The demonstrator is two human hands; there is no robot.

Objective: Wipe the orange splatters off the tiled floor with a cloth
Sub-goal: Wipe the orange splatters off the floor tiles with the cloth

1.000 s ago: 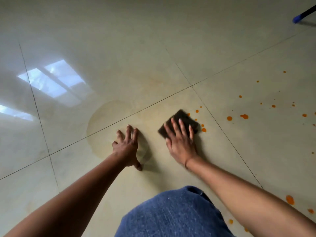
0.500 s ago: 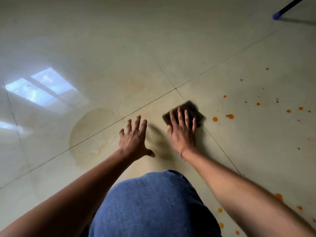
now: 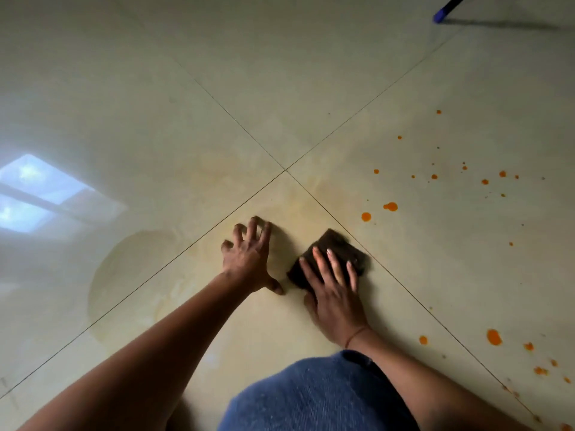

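While the right hand (image 3: pixel 334 293) lies flat with its 4 fingers (image 3: pixel 320 262) spread on top of the cloth (image 3: pixel 339 247), the palm rests on the tiled floor (image 3: pixel 280 88) behind it; the hand presses down on the cloth and does not close around it. The cloth is a dark, folded square lying just at 7 o'clock of the grout line that runs from the 4-tile junction (image 3: pixel 285 170) toward 4 o'clock. The left hand (image 3: pixel 250 259) is braced on the floor at 9 o'clock of the cloth, fingers splayed and bent at the tips, thumb extended toward the cloth, holding nothing. Its thumb tip is near the cloth's closest corner, but contact cannot be confirmed.

Orange splatters (image 3: pixel 390 206) dot the tile at 2 to 3 o'clock of the cloth, beyond the grout line and apart from it. Further drops (image 3: pixel 493 336) lie at 4 o'clock, near the right forearm. A pale yellowish smear (image 3: pixel 130 269) marks the floor at 9 o'clock of the left hand. A blue-tipped stick (image 3: pixel 443 10) sits at the frame's 1 o'clock edge. A blue-clad knee (image 3: pixel 317 396) fills the lower centre.
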